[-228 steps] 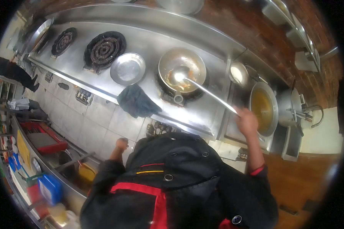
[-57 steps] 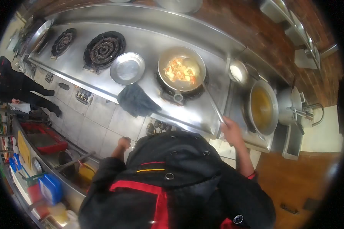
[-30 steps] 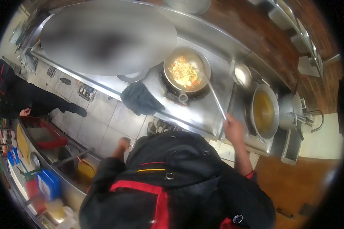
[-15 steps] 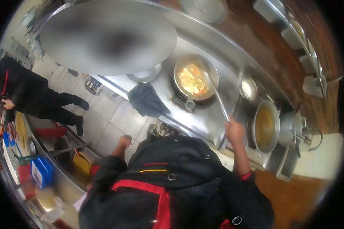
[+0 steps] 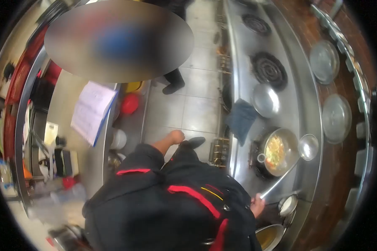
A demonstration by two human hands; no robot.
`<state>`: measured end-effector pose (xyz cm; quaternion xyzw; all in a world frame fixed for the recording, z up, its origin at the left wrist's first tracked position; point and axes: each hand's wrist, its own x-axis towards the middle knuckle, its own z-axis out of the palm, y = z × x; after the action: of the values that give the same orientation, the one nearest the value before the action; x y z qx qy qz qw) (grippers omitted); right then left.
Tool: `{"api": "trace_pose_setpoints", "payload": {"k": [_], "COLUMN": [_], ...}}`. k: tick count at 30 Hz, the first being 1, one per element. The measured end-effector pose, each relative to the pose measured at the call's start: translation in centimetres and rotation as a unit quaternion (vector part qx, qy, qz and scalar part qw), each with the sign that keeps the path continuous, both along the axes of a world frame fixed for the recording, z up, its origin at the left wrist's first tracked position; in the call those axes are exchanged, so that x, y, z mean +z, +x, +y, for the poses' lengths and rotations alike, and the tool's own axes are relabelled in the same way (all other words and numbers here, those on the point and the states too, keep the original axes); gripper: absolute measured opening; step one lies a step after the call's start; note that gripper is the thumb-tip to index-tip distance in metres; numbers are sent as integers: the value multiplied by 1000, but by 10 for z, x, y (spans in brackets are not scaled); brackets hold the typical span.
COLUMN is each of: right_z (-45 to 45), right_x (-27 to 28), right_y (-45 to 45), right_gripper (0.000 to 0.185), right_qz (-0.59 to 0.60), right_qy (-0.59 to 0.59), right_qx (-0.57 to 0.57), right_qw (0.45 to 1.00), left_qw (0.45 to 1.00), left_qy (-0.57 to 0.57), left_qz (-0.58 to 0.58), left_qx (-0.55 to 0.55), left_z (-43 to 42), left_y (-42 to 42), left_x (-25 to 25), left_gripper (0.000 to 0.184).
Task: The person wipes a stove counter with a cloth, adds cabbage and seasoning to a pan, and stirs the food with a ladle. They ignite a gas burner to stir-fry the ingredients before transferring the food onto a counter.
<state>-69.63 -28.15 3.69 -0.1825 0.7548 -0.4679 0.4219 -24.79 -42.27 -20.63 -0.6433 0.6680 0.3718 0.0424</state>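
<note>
My right hand (image 5: 257, 206) is closed round the handle end of a long metal ladle (image 5: 308, 147). The ladle's round bowl is above the far right rim of a wok (image 5: 290, 146), apart from the food. Yellow and orange cooked food with green bits (image 5: 275, 152) lies in that wok, which sits on a burner. My left hand (image 5: 176, 136) hangs over the floor in front of me in a loose fist, with nothing seen in it. A dark cloth (image 5: 241, 119) drapes over the stove's front edge, beside a round metal dish (image 5: 266, 100).
Coil-like burners (image 5: 269, 70) line the steel stove farther off. Near my right arm are a small pot of white stuff (image 5: 287, 206) and a large pan of yellowish liquid (image 5: 269, 237). An open notebook (image 5: 93, 111) lies on the left counter. Another person's leg (image 5: 174, 80) shows in the aisle.
My view has turned to the left along the aisle. The ladle has come up out of the food to the wok's far rim, still in my right hand. My left hand stays closed.
</note>
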Motion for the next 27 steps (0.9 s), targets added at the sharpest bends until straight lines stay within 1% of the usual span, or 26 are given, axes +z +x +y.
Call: {"api": "trace_pose_setpoints", "payload": {"k": [1,2,4,5,6,7,8,9,11,12,14,15,16,18,19,21,22,24,25,26,27], "right_z": [-7,-15,-25,-32,-35,-40,-44,-48,-56,-60,-65,-70,-78,-90,-94,-107,-113,-119,-126,-131,-132], "right_x": [3,6,6,-3,-3,-3,-2,0,5,13,28,26,26,26,23,21,25,35,35,34,30], "right_y": [5,10,16,12,17,22,27,33,47,54,70,74,91,102,113,142,160,202,216,227,229], "right_gripper": [15,15,16,16,16,16,16,16,15,15,13,12,12,11,9,9,10,12,13,14,17], "right_qz": [-40,-43,-85,-108,-112,-130,-146,-148,-131,-133,-129,-117,-117,-82,-67,-62,-55,-63,-63,-62,-80], "right_qy": [-9,-6,-34,-52,-58,-90,-120,-125,-149,-150,-149,-163,-166,-152,-152,-152,-150,-161,-156,-150,-154], "right_qx": [1,17,6,4,13,18,22,29,7,11,11,13,11,-7,-22,-49,-70,-98,-118,-140,-126], "right_qw": [999,999,996,993,992,987,982,981,980,980,980,980,979,985,986,985,985,980,979,977,977], "left_qw": [991,964,952,942,924,903,877,849,792,751,708,687,673,667,668,644,646,629,610,611,630], "left_qy": [-40,-80,-96,-118,-148,-177,-222,-265,-337,-374,-418,-406,-467,-471,-474,-514,-516,-561,-557,-557,-519], "left_qz": [49,94,82,76,69,65,61,58,23,56,58,127,23,43,45,-29,-22,-35,-47,-40,-54], "left_qx": [120,236,278,304,346,386,420,452,509,541,565,589,573,576,571,566,563,537,562,561,575], "left_z": [17,37,66,69,74,78,80,80,77,71,64,58,46,31,23,-3,-17,-41,-56,-71,-84], "left_y": [-1,3,24,34,46,62,82,101,127,155,185,202,246,294,322,386,418,479,504,527,547], "left_x": [4,7,25,45,72,93,100,106,157,146,182,199,214,229,231,234,235,232,228,231,232], "left_gripper": [33,33,35,37,37,37,38,39,44,49,55,65,76,84,84,86,86,87,87,87,87]}}
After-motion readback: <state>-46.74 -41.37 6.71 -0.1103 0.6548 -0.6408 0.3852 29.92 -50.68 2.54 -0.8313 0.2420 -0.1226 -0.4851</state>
